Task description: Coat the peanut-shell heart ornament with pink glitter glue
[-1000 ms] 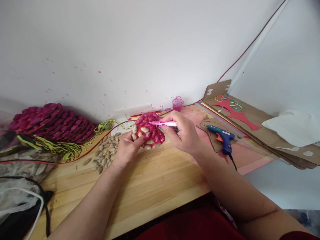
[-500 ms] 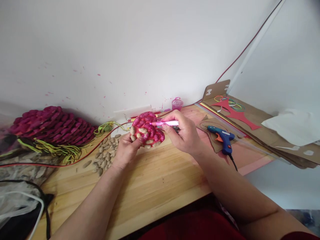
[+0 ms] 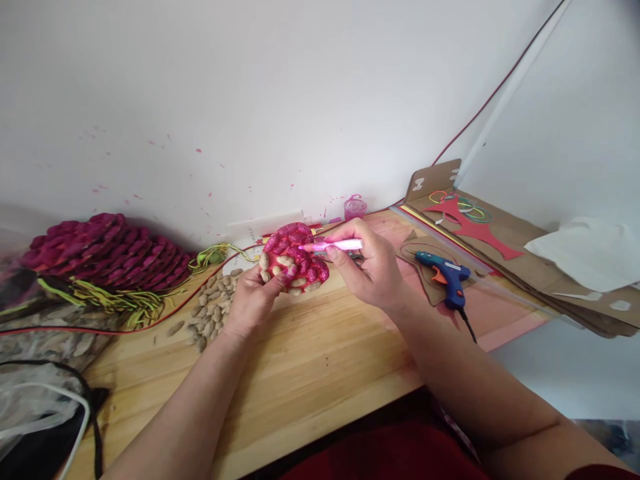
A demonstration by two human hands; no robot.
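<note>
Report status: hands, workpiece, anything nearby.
Left hand gripping peanut-covered piece. Right hand holding brush against it. Piece partly pink, some peanuts bare. Glue gun lies off right.

Pink specks [image 3: 199, 150] dot the white wall [image 3: 260, 87] facing me, just behind a pale wood-grained table [image 3: 320, 373].

Passage: tabletop [image 3: 320, 360] between forearms [image 3: 200, 373]. Obstructions: peanut-covered piece [image 3: 291, 233], ahead; loose peanuts [image 3: 213, 310], red cord [image 3: 120, 332], left; glue gun [image 3: 453, 287], right; wall [image 3: 280, 100], behind.

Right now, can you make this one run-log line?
left hand: gripping peanut-covered piece; right hand: holding brush, tip at piece; loose peanuts: on table; glue gun: at right
</note>
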